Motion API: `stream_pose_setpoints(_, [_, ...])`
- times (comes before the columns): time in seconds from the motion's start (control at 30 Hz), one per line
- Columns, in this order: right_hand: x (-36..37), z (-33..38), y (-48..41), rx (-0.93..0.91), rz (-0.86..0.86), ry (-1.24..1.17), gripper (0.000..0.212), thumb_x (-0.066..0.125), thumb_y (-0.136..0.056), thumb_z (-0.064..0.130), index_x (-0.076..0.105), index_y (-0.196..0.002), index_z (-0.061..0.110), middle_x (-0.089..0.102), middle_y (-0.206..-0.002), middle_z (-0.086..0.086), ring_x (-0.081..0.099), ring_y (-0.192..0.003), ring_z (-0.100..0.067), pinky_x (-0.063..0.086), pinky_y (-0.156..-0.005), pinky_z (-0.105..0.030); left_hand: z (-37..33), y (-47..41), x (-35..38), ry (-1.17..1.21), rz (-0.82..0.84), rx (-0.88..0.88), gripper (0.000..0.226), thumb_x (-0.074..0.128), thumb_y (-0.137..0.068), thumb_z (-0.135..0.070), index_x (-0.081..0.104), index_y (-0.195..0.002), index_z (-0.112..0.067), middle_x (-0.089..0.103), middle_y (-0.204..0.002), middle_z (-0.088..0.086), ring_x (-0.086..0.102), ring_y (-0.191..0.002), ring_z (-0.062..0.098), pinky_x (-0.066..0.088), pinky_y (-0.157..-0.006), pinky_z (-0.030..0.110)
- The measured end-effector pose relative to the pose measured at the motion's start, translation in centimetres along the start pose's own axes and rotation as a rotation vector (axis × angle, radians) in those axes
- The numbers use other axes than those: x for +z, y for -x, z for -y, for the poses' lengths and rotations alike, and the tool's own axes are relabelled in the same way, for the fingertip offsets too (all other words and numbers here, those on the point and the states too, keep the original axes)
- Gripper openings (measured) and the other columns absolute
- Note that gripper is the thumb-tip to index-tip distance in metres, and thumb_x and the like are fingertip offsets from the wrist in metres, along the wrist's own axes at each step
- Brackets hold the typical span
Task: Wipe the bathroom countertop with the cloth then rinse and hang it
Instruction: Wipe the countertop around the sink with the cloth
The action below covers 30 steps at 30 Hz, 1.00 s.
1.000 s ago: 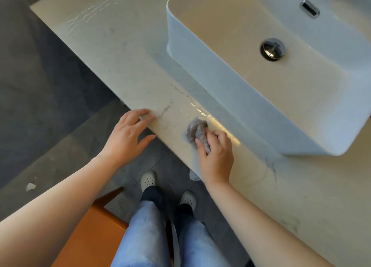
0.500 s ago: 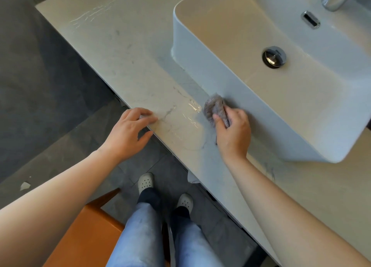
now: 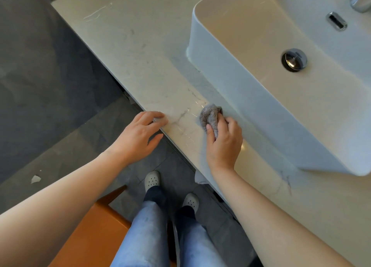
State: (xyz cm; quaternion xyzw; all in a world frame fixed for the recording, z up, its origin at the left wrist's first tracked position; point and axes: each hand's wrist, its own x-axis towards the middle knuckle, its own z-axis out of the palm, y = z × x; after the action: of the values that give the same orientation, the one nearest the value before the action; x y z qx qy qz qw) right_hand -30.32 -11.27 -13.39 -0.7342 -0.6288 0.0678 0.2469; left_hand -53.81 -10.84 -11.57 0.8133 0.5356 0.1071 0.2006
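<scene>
Stone surface [image 3: 124, 46] stretches away on our left, pale and veined. A white basin [image 3: 241, 98] sits on it to the right, its near wall rising just behind where we work and closing off that side. Inside it we see a metal drain [image 3: 294, 60] and an overflow slot [image 3: 337, 21]. Below the edge lie a dark tiled floor [image 3: 40, 86] with a pale scrap [image 3: 35, 179] on it, an orange seat [image 3: 96, 232] beside our legs, and our light shoes [image 3: 152, 180]. Our right hand [image 3: 224, 144] grips the grey cloth [image 3: 210, 116], bunched under curled fingers and pressed on the surface near the foot of the basin. Our left hand [image 3: 138, 138] rests loose, fingers straight on the front edge, thumb off it, holding nothing. The tap [image 3: 361, 1] is cut off at the top corner, part of the cloth is hidden under our palm, and something white [image 3: 199, 178] pokes out below the edge, which we cannot name. Half a second ago the cloth was tight against the basin wall; now it sits a little off it, nearer the left hand, which has kept its place.
</scene>
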Motion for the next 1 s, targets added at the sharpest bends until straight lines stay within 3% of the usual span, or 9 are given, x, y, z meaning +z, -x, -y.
stream_pose_setpoints(0.17, [0.3, 1.8, 3.6, -0.047, 0.06, -0.016, 0.039, 0.06, -0.088, 0.029, 0.061, -0.123, 0.011, 0.06, -0.109, -0.006, 0.055, -0.094, -0.024, 0.046, -0.078, -0.036, 1.2, -0.3, -1.0, 0.005, -0.039, -0.044, 0.045, 0.046, -0.091, -0.033, 0.056, -0.128, -0.009, 0.051, -0.132, 0.009, 0.044, -0.124, 0.028, 0.029, -0.107, 0.031])
stream_pose_setpoints(0.3, [0.3, 2.9, 5.5, -0.101, 0.102, -0.065, 0.039, 0.057, -0.088, 0.031, 0.062, -0.121, 0.011, 0.06, -0.106, -0.006, 0.055, -0.091, -0.023, 0.049, -0.076, -0.037, 2.6, -1.3, -1.7, -0.003, -0.038, -0.087, 0.044, 0.059, -0.09, -0.023, 0.052, -0.132, -0.01, 0.047, -0.138, 0.01, 0.043, -0.128, 0.032, 0.037, -0.106, 0.042])
stream_pose_setpoints(0.4, [-0.5, 3.0, 5.5, -0.139, 0.188, -0.156, 0.04, 0.061, -0.083, 0.034, 0.066, -0.117, 0.015, 0.059, -0.096, -0.002, 0.056, -0.084, -0.02, 0.052, -0.069, -0.036, 2.8, -1.6, -2.0, -0.004, -0.041, -0.098, 0.045, 0.061, -0.089, -0.02, 0.052, -0.133, -0.012, 0.048, -0.139, 0.008, 0.045, -0.127, 0.029, 0.04, -0.103, 0.04])
stream_pose_setpoints(0.5, [-2.1, 2.7, 4.3, -0.016, 0.279, -0.328, 0.035, 0.072, -0.077, 0.032, 0.07, -0.109, 0.019, 0.06, -0.09, 0.003, 0.06, -0.081, -0.016, 0.054, -0.069, -0.035, 3.0, -1.5, -1.9, -0.01, -0.037, -0.094, 0.047, 0.061, -0.089, -0.02, 0.051, -0.135, -0.012, 0.047, -0.14, 0.005, 0.045, -0.127, 0.027, 0.038, -0.104, 0.038])
stream_pose_setpoints(0.6, [-3.4, 2.1, 1.3, 0.082, 0.121, -0.351, 0.031, 0.077, -0.076, 0.023, 0.071, -0.105, 0.014, 0.062, -0.092, -0.001, 0.056, -0.084, -0.01, 0.043, -0.072, -0.022, 3.1, -1.3, -1.7, -0.015, -0.038, -0.087, 0.048, 0.061, -0.089, -0.021, 0.051, -0.135, -0.01, 0.046, -0.141, 0.006, 0.045, -0.127, 0.027, 0.034, -0.105, 0.034])
stream_pose_setpoints(0.7, [-3.4, 1.1, -3.2, 0.129, -0.016, -0.281, 0.035, 0.07, -0.082, 0.024, 0.066, -0.115, 0.012, 0.062, -0.102, -0.006, 0.056, -0.095, -0.016, 0.037, -0.077, -0.018, 2.9, -1.2, -1.5, -0.011, -0.047, -0.089, 0.051, 0.054, -0.088, -0.028, 0.05, -0.136, -0.01, 0.046, -0.142, 0.007, 0.043, -0.129, 0.026, 0.031, -0.107, 0.032])
stream_pose_setpoints(0.83, [-1.2, 0.5, -6.0, 0.025, 0.036, -0.159, 0.048, 0.065, -0.086, 0.029, 0.057, -0.129, 0.008, 0.06, -0.122, -0.01, 0.053, -0.113, -0.024, 0.04, -0.096, -0.03, 2.8, -1.2, -1.3, 0.016, -0.071, -0.099, 0.053, 0.05, -0.088, -0.032, 0.05, -0.136, -0.01, 0.046, -0.142, 0.007, 0.041, -0.13, 0.024, 0.028, -0.107, 0.029])
stream_pose_setpoints(1.0, [0.9, 0.3, -5.5, -0.011, 0.003, -0.131, 0.041, 0.057, -0.09, 0.028, 0.06, -0.125, 0.007, 0.06, -0.121, -0.011, 0.056, -0.11, -0.029, 0.046, -0.095, -0.041, 3.0, -1.3, -1.5, 0.023, -0.051, -0.094, 0.057, 0.04, -0.088, -0.041, 0.05, -0.136, -0.011, 0.046, -0.142, 0.005, 0.039, -0.132, 0.022, 0.026, -0.108, 0.028])
